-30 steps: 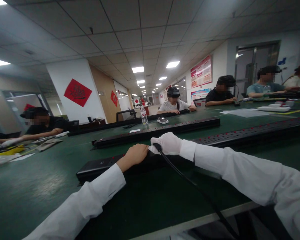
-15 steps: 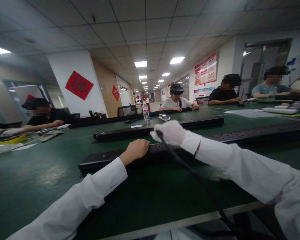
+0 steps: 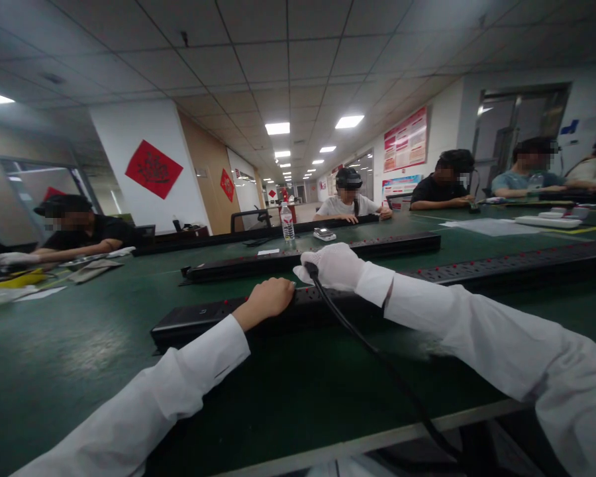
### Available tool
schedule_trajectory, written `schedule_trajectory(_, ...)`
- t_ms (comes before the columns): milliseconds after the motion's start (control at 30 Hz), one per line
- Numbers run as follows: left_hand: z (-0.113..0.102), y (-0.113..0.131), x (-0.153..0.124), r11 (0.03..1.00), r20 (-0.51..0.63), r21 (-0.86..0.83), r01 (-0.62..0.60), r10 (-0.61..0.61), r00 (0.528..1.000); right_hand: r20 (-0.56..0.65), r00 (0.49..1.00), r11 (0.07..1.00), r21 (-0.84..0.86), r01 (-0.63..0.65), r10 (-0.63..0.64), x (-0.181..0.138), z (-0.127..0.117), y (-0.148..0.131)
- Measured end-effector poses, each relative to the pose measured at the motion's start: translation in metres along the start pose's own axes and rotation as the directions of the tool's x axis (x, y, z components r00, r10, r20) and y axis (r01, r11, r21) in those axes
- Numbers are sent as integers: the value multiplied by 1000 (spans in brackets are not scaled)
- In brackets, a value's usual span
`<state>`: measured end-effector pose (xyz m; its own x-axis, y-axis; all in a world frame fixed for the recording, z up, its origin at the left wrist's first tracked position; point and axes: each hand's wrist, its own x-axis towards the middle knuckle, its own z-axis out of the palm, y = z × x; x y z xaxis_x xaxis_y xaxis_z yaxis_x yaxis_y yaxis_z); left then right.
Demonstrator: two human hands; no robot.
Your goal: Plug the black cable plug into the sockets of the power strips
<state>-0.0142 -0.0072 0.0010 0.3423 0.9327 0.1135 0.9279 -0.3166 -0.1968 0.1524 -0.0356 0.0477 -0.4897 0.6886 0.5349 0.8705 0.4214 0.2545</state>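
a u-shaped mark (image 3: 203, 311) stands on the strip (image 3: 179, 326); writing on the red diamond (image 3: 153, 169), posters (image 3: 405, 140) and bottle (image 3: 288, 224) is illegible.

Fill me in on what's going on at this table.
A person in white sleeves is working at a long black strip on the green table. The bare left hand rests on the strip. The gloved right hand grips the thick end of a black cord over it; whether that end touches the strip is hidden. The cord trails down past the table's near edge. Other people sit around the table, and a bottle stands farther back.
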Motion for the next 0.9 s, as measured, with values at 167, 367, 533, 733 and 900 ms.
schedule_trajectory(167, 0, 0, 0, 1000, -7, -26, -3, 3, 1000, -50, 997, 997, 51, -64, 66, -1, 9, 1)
schedule_trajectory(367, -1, -1, 0, 994, 1, 56, -96, 96, 995, 70, 998, 1000, 8, -2, 2, -17, 23, -11)
schedule_trajectory(533, 0, -1, 0, 994, -8, 63, -89, 89, 996, 112, 993, 999, -20, 33, -31, -9, 12, -6)
schedule_trajectory(733, -2, 0, -1, 998, 6, -60, 16, -16, 1000, -72, 995, 997, -18, -72, 71, -1, 6, 0)
schedule_trajectory(900, -6, 1, -3, 999, 18, -7, -44, 44, 999, 9, 999, 999, -18, -49, 49, -17, 22, -14)
